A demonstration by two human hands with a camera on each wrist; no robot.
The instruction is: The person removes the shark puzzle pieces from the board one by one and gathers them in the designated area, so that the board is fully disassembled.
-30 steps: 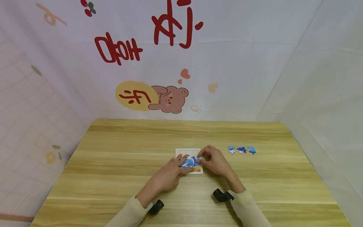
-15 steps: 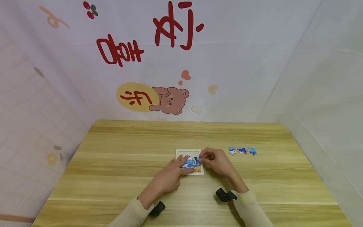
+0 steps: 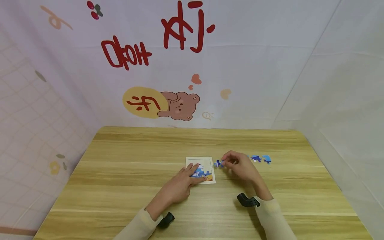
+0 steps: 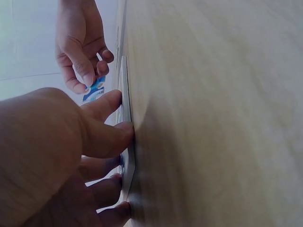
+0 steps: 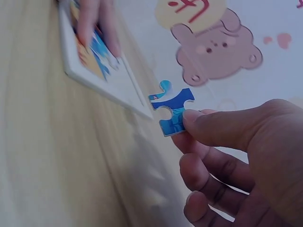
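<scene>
A jigsaw puzzle tray (image 3: 213, 171) with a white border lies on the table, its lower part filled with sea-picture pieces. My left hand (image 3: 180, 184) rests on it, fingers spread over the picture's left and lower side. In the left wrist view the thumb (image 4: 113, 137) touches the tray's edge. To the right of the tray, my right hand (image 3: 241, 165) pinches a blue-and-white puzzle piece (image 5: 176, 103) between thumb and forefinger. That piece is held up off the table, apart from the tray.
Farther right lie loose puzzle pieces, among them a dark blue one (image 3: 256, 158) and a light blue one (image 3: 266, 159); another is mostly hidden behind the right hand. A printed cloth (image 3: 240, 66) hangs behind the wooden table (image 3: 135, 150).
My right hand has lifted the puzzle piece off the tray's right side and carried it to the right, past the border. The left hand has stayed on the tray.
</scene>
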